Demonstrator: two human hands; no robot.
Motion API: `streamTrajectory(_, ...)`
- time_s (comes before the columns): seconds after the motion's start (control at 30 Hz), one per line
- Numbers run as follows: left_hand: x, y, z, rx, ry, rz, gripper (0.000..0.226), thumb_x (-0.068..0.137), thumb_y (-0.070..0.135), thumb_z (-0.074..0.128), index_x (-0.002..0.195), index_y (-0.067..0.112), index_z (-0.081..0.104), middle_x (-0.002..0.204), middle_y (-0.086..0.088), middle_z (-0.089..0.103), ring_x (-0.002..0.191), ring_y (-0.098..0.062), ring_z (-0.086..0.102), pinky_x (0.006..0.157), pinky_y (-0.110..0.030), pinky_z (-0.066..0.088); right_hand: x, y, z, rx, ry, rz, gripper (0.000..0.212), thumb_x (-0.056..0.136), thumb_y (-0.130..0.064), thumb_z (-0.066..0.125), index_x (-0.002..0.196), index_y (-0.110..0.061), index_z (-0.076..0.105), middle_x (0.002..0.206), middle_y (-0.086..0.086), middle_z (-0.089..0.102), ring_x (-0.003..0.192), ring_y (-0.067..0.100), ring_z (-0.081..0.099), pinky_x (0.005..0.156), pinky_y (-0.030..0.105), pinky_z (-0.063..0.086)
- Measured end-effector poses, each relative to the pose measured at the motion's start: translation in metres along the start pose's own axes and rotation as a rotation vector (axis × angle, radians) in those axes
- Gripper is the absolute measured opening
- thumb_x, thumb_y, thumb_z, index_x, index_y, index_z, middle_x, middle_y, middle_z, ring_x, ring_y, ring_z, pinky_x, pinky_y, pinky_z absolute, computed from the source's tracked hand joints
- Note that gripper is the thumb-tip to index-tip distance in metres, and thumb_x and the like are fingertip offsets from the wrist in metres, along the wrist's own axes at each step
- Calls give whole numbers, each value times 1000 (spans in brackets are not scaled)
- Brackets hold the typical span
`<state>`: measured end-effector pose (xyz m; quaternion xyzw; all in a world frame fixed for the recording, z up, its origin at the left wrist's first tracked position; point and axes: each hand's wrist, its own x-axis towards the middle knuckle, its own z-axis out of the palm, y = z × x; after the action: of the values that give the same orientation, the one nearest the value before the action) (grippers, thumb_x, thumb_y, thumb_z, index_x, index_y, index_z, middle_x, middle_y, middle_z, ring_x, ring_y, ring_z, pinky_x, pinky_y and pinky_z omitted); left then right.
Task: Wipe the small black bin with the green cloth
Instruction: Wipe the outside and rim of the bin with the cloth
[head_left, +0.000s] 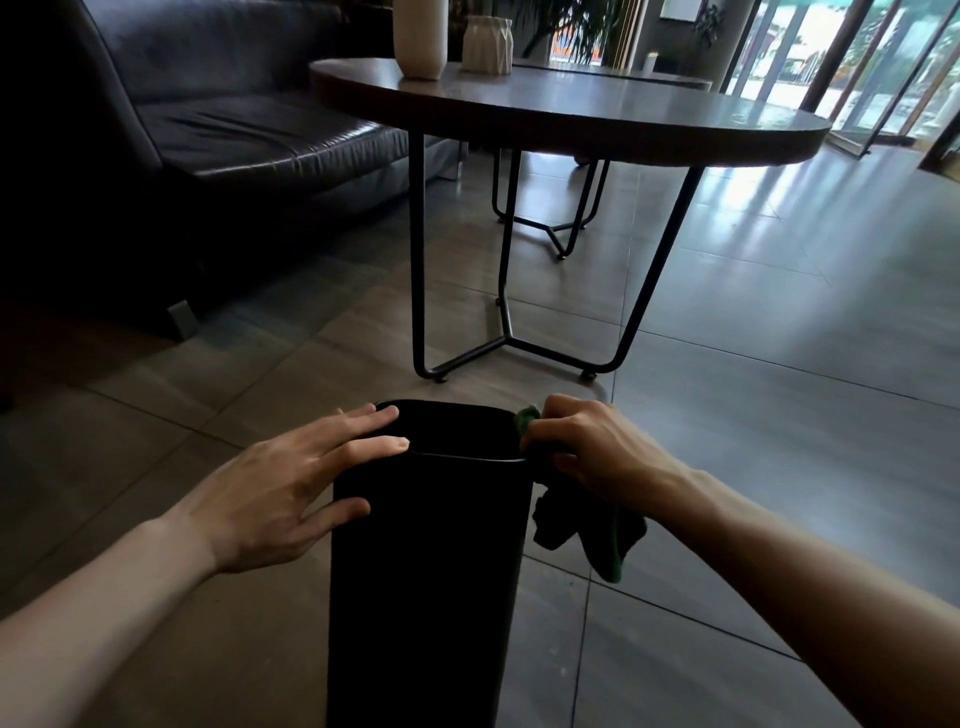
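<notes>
Black and matt, the bin stands upright on the tiled floor right below the camera, between the two forearms, its long axis vertical and its open mouth turned up. The left hand lies flat and unclenched against the bin's left side, fingers spread over the rim and thumb on the wall — bracing it rather than gripping. The right hand sits at the rim's right edge, clenched around the cloth; a green tuft shows above the knuckles at the rim, and the rest hangs loose down the outside of the right wall. So the cloth is already touching the bin at its top right corner, and the wall to be wiped runs straight down from that hand; a wipe would likely travel along the rim or down that side while the left hand keeps the bin from tipping. The bin's surface looks plain and dark, with no dirt that can be made out in this light; its inside is too dark to read. Farther off stand a round table on thin metal legs, carrying two pale vases, and a dark sofa at the left.
</notes>
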<state>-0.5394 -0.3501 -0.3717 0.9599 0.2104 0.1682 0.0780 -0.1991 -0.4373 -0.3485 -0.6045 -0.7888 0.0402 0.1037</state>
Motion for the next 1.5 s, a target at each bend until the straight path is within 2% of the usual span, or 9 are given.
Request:
streamTrajectory(0.17, 4, -4, 1, 34, 40, -72, 59, 95, 51, 47, 152, 45, 29, 166, 19, 21, 153, -5, 22, 123, -44, 31, -13, -20, -19, 15, -65, 76, 19, 95, -16, 68, 108, -29, 73, 101, 0, 60, 87, 26, 64, 80, 43, 55)
streamTrajectory(0.3, 22, 10, 8, 38, 102, -52, 65, 94, 49, 54, 153, 42, 29, 167, 15, 20, 154, -9, 20, 123, -50, 27, -27, -35, -31, -52, -13, 186, 22, 95, -17, 63, 107, -34, 71, 98, -3, 55, 88, 28, 62, 68, 35, 45)
streamTrajectory(0.5, 62, 85, 39, -122, 212, 21, 75, 90, 51, 64, 155, 33, 31, 165, 9, 28, 154, -12, 21, 124, -44, 24, -37, -60, -36, -152, 0, 303, 23, 98, -19, 56, 113, -28, 71, 106, 5, 59, 93, 33, 66, 78, 39, 54)
streamTrajectory(0.67, 60, 121, 85, -138, 225, -106, 77, 90, 51, 55, 158, 31, 22, 166, 11, 25, 156, -10, 13, 123, -43, 22, -31, -69, -30, -200, -39, 393, 20, 94, -13, 58, 111, -18, 68, 110, 10, 63, 99, 33, 67, 73, 35, 48)
streamTrajectory(0.83, 56, 113, 92, -183, 286, -224, 70, 86, 43, 61, 150, 30, 36, 160, 14, 35, 153, -9, 22, 121, -43, 33, -21, -76, -24, -143, 0, 401, 22, 97, -12, 57, 114, -17, 69, 112, 11, 62, 100, 36, 66, 72, 34, 45)
streamTrajectory(0.97, 52, 103, 94, -149, 294, -228, 74, 81, 31, 77, 147, 34, 43, 157, 14, 42, 151, -13, 31, 119, -44, 35, -32, -69, -22, -13, 105, 340, 26, 93, -13, 60, 113, -26, 72, 109, 5, 61, 98, 33, 64, 81, 41, 54)
streamTrajectory(1.17, 32, 69, 89, -123, 253, -280, 78, 79, 35, 83, 147, 39, 45, 155, 16, 42, 149, -13, 34, 118, -47, 36, -67, -25, -11, -43, 592, 14, 23, 99, -14, 64, 120, -18, 70, 105, 1, 60, 85, 21, 61, 66, 30, 51)
streamTrajectory(1.3, 33, 68, 91, -138, 264, -279, 84, 73, 31, 88, 146, 40, 45, 154, 21, 42, 149, -8, 34, 118, -45, 37, -72, -8, 39, -193, 520, -161, 35, 108, -18, 53, 142, -12, 55, 113, 8, 62, 90, 26, 59, 59, 40, 56)
streamTrajectory(1.5, 35, 65, 90, -142, 283, -272, 84, 71, 30, 89, 144, 36, 49, 153, 18, 45, 148, -8, 36, 119, -46, 36, -78, 11, 96, -384, 433, -166, 56, 101, -36, 64, 153, -21, 47, 148, 7, 45, 134, 35, 52, 107, 53, 47)
